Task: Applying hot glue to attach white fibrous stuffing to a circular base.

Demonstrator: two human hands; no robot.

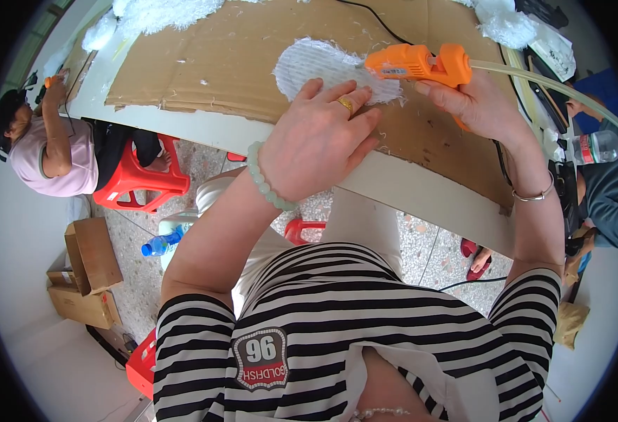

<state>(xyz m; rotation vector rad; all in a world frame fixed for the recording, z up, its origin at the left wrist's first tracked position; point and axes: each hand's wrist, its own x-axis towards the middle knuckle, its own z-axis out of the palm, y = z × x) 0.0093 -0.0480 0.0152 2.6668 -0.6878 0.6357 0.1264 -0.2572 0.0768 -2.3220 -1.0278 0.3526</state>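
- R hand [481, 105]: fingers closed round orange glue gun [411, 63]; gun over R part of white fuzzy pad [316, 60], nozzle pointing L. Can't tell if tip touches.
- Translucent glue stick [548, 84] runs out of gun's rear, off to R.
- L hand [316, 144]: palm down, fingers a bit apart, tips resting on near edge of pad.
- Pad flat on brown cardboard sheet [210, 63], which covers most of white table [421, 193].
- Clear bottle [604, 148], R side past table: red cap on, red label; can't tell how full.
- Blue-capped bottle [172, 239], L, below table level, by pale surface; contents unclear.
- Carton w/ flaps up [92, 254], L on floor; inside too dark to tell. Flatter carton [84, 307] just nearer; contents hidden.
- Red crate [142, 366], near L, partly behind striped sleeve; contents can't tell.
- White fluff [161, 14] heaped far L; more fluff [506, 24] far R.
- Co-worker [56, 151] far L, seated on red stool [144, 176].
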